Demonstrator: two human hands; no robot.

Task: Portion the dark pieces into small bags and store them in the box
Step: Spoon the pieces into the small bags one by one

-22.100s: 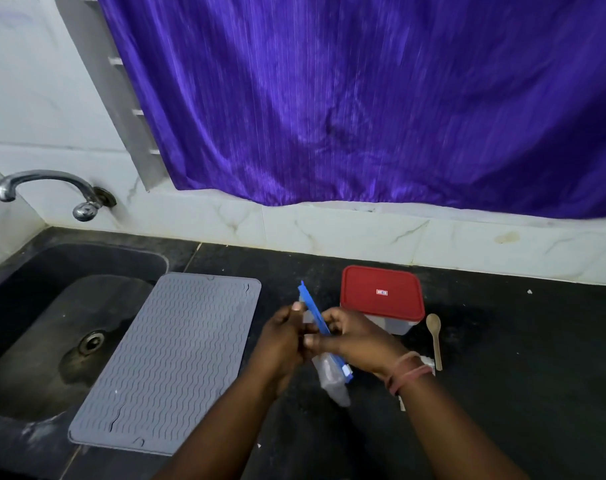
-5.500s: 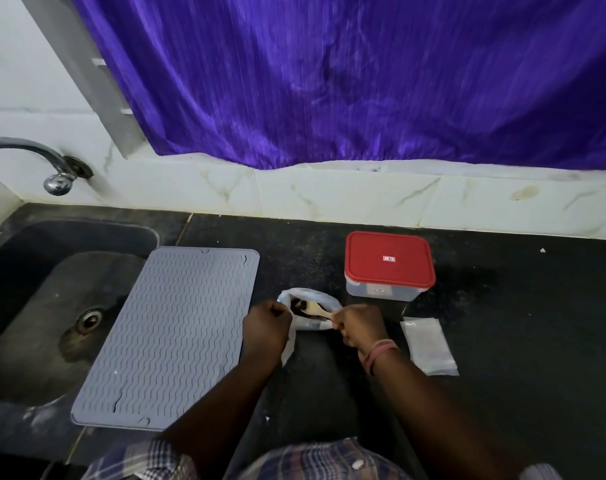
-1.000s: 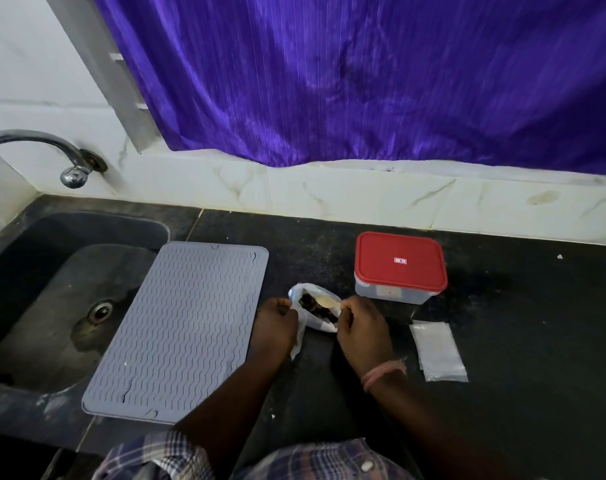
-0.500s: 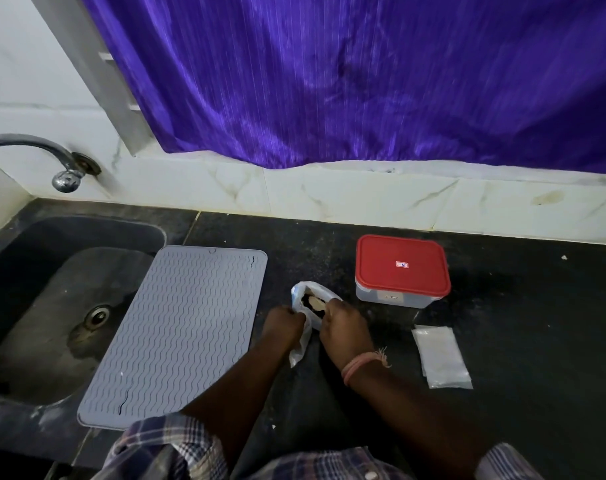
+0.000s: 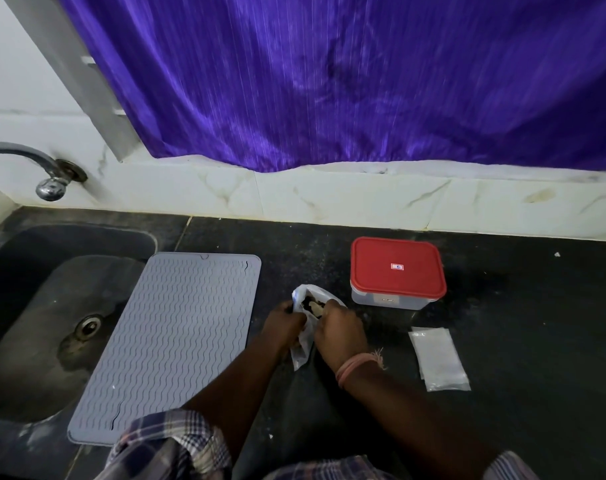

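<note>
Head view: my left hand (image 5: 283,323) pinches one lip of the small bag (image 5: 305,327) and my right hand (image 5: 339,332) pinches the other, on the counter (image 5: 536,323) beside the box (image 5: 398,271). Dark pieces (image 5: 310,302) show inside. The film looks light, limp and slippery: grip at the rim. Since half a second ago, the mouth is narrower.

A small clear plastic bag (image 5: 303,327) is standing with its mouth open on the dark counter, and dark pieces (image 5: 309,302) are showing inside its top beside something pale. The box (image 5: 395,273), a clear tub with its red lid closed, is sitting on the counter just beyond and to the right of the bag, apart from it. Flat empty bags (image 5: 439,358) are lying stacked nearer, right of the open bag and in front of the box.
</note>
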